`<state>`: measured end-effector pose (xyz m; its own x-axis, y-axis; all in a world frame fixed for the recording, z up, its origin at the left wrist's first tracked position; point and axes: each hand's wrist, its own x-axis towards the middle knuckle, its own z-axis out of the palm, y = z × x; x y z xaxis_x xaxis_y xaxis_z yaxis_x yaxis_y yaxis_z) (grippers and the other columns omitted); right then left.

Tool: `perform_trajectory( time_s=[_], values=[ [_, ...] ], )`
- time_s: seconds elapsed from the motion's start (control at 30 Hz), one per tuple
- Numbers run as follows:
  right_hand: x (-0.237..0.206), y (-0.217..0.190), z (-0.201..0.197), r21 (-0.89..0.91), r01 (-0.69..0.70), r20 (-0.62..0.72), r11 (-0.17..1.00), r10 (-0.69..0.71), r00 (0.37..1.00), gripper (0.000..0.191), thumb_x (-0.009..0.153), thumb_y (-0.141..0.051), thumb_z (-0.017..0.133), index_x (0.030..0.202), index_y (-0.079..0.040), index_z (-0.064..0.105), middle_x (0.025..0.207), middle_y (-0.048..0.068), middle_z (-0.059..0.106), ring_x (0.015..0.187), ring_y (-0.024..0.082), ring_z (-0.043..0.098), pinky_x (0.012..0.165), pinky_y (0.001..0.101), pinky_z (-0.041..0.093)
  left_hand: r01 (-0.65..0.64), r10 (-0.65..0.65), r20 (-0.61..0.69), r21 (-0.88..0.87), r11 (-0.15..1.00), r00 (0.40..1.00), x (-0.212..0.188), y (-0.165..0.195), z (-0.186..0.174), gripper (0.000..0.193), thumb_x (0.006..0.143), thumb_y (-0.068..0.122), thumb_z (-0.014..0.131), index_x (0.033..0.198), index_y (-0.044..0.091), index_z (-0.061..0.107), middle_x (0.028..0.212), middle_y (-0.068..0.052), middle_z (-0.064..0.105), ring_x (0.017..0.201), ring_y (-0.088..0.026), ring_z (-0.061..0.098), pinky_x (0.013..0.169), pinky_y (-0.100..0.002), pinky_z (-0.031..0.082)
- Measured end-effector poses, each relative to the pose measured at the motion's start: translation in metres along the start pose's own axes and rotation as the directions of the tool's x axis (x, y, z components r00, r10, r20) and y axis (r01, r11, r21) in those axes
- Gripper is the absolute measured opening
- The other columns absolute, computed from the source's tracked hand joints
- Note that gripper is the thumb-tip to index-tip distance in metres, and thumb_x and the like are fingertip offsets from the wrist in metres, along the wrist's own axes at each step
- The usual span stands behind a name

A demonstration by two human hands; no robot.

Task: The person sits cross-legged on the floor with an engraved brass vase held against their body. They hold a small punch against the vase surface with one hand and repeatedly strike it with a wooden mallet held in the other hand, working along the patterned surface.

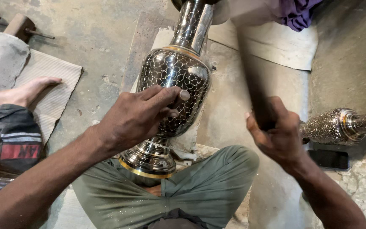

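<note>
While left hand (138, 114) steadies engraved vase (172, 76), right hand (276, 133) grips blurred tool (255, 80)

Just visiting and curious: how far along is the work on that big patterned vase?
The vase already bears engraved pattern over its body and neck. The left hand steadies it while the right hand swings a blurred tool. What remains cannot be told; another vase lies nearby.

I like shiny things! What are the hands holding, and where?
The left hand presses the vase at its belly. The right hand grips a blurred dark stick by its lower end.
</note>
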<state>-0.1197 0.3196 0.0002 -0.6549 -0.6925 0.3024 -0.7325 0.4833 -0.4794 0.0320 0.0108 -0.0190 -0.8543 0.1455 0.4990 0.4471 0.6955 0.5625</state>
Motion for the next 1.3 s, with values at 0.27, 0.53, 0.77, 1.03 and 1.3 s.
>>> perform_trajectory(
  time_s=[0.27, 0.53, 0.77, 1.03, 1.3],
  values=[
    [0.007, -0.014, -0.001, -0.162, 0.183, -0.037, 0.970, -0.191, 0.981, 0.036, 0.090, -0.005, 0.074, 0.121, -0.008, 0.059, 0.081, 0.014, 0.068, 0.068, 0.025, 0.070, 0.061, 0.0375, 0.054, 0.024, -0.026, 0.071, 0.024, 0.999, 0.997, 0.001, 0.001, -0.006, 0.052, 0.088, -0.001, 0.067, 0.136, 0.008, 0.051, 0.117, -0.014, 0.068, 0.077, -0.025, 0.077, 0.059, -0.029, 0.068],
    [0.009, -0.017, -0.004, -0.271, 0.222, -0.043, 0.937, -0.242, 0.969, 0.038, 0.086, -0.002, 0.076, 0.122, -0.008, 0.063, 0.088, 0.014, 0.071, 0.073, 0.028, 0.072, 0.065, 0.0372, 0.056, 0.036, -0.039, 0.117, 0.022, 0.999, 0.992, 0.002, -0.002, -0.006, 0.052, 0.088, -0.004, 0.064, 0.137, 0.009, 0.053, 0.113, -0.012, 0.072, 0.078, -0.027, 0.077, 0.063, -0.033, 0.068],
    [0.009, -0.011, -0.017, -0.159, 0.197, -0.052, 0.967, -0.207, 0.977, 0.036, 0.082, -0.012, 0.083, 0.112, -0.007, 0.065, 0.089, 0.011, 0.071, 0.074, 0.021, 0.072, 0.066, 0.0344, 0.057, 0.030, -0.030, -0.010, -0.015, 0.999, 0.999, -0.001, -0.014, -0.012, 0.031, 0.096, 0.009, 0.066, 0.126, 0.008, 0.058, 0.103, -0.012, 0.076, 0.084, -0.023, 0.078, 0.072, -0.032, 0.068],
    [0.029, -0.004, -0.019, 0.020, 0.092, -0.058, 0.996, -0.091, 0.994, 0.026, 0.098, -0.013, 0.078, 0.115, -0.002, 0.063, 0.072, 0.001, 0.062, 0.060, 0.010, 0.060, 0.066, 0.0290, 0.053, 0.152, -0.165, -0.111, -0.122, 0.981, 0.980, -0.005, 0.000, -0.005, 0.035, 0.099, 0.009, 0.066, 0.132, 0.005, 0.058, 0.100, -0.012, 0.076, 0.086, -0.022, 0.079, 0.071, -0.031, 0.069],
    [0.047, -0.036, -0.036, -0.246, 0.329, 0.080, 0.912, -0.319, 0.944, 0.030, 0.083, -0.005, 0.074, 0.111, -0.001, 0.064, 0.075, 0.010, 0.065, 0.061, 0.016, 0.061, 0.056, 0.0338, 0.053, 0.130, -0.153, -0.150, -0.149, 0.980, 0.977, -0.002, 0.004, -0.005, 0.038, 0.098, 0.009, 0.070, 0.133, 0.004, 0.056, 0.105, -0.011, 0.075, 0.089, -0.021, 0.078, 0.074, -0.031, 0.068]
  ],
)
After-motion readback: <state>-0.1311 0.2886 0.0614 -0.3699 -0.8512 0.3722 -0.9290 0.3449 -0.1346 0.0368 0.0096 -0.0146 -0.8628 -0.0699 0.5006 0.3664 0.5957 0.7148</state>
